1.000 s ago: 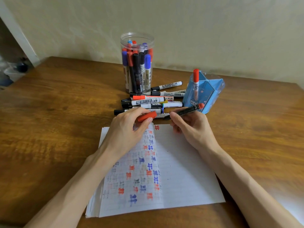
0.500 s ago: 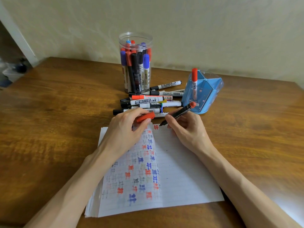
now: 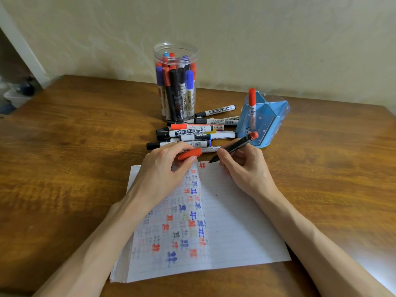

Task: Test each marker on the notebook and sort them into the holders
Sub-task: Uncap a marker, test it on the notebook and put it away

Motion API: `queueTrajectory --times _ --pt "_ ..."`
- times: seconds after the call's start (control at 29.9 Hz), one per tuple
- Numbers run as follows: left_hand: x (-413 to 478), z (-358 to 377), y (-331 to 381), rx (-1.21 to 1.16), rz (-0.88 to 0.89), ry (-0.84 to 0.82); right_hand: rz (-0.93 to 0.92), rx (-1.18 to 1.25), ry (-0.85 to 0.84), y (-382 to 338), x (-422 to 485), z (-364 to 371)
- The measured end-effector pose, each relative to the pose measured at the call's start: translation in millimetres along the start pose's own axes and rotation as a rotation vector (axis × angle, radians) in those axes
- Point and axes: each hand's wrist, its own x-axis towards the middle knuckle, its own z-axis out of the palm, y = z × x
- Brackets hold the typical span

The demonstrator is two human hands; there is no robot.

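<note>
A black marker (image 3: 234, 146) with a red end is gripped in the right hand (image 3: 246, 170) over the far edge of the notebook (image 3: 235, 221), its tip just beside a red mark on the page; whether the paper is touched cannot be told. A red cap (image 3: 189, 154) is pinched in the left hand (image 3: 162, 168), which is rested on the notebook's far left part. Just beyond the notebook, loose markers (image 3: 192, 133) are piled on the table (image 3: 64, 146). Farther beyond it, a clear jar (image 3: 175, 82) is packed with upright red, blue and black markers. Beyond the notebook's far right corner, one red marker (image 3: 252, 106) is stood in a blue holder (image 3: 265, 118)
</note>
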Motion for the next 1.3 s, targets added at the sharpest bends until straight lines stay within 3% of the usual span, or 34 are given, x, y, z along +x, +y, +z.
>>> queueTrajectory --times 0.27,0.4,0.57,0.77,1.0,1.3 --pt "0.2 -0.3 0.1 -0.009 0.001 0.005 -0.081 -0.115 -0.009 -0.9 -2.9 2.0" --pt "0.2 0.3 -1.1 0.002 -0.004 -0.003 -0.040 -0.116 0.060 0.1 -2.3 2.6" --pt "0.3 0.0 -1.6 0.005 -0.003 -0.003 -0.007 -0.025 0.013 -0.3 -0.2 -0.5" --pt "-0.1 0.0 -0.2 0.005 -0.002 -0.004 -0.040 -0.081 -0.032 -2.5 -2.1 1.5" --pt "-0.1 0.0 -0.5 0.011 -0.009 -0.013 0.017 -0.017 0.008 0.0 -0.6 0.2" --pt "0.4 0.1 0.1 -0.004 -0.006 -0.018 0.006 -0.107 -0.017 -0.6 0.0 0.3"
